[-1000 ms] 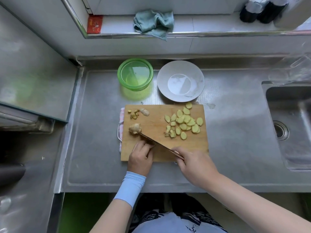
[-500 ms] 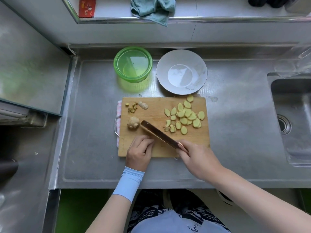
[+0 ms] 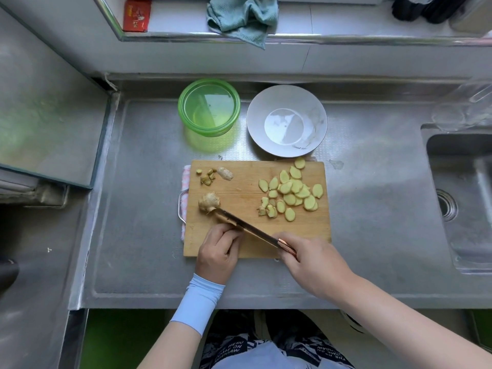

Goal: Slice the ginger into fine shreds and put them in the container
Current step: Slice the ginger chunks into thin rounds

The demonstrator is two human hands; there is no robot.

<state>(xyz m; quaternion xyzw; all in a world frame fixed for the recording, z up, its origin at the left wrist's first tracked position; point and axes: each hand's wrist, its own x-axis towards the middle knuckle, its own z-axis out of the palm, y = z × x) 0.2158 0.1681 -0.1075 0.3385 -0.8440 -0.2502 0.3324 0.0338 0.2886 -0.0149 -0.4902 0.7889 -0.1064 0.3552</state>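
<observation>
A wooden cutting board (image 3: 247,235) lies on the steel counter. On its left part sits a knobbly ginger chunk (image 3: 209,202). Several pale yellow ginger slices (image 3: 290,193) are heaped on its right part. My right hand (image 3: 314,265) grips the copper handle of a knife (image 3: 247,227), whose blade runs diagonally up-left with its tip against the ginger chunk. My left hand (image 3: 218,251) rests on the board's near edge, fingers curled, fingertips beside the blade. Behind the board stands an empty green container (image 3: 209,107).
An empty white bowl (image 3: 287,121) stands right of the green container. Small ginger scraps (image 3: 206,178) and a peel piece (image 3: 225,173) lie at the board's far left. A sink (image 3: 463,198) is on the right, a teal cloth (image 3: 239,17) on the ledge.
Half a second ago the blade lay flat, just right of the ginger chunk. It now stands edge-on with its tip touching the chunk. Both hands stay near the board's front edge.
</observation>
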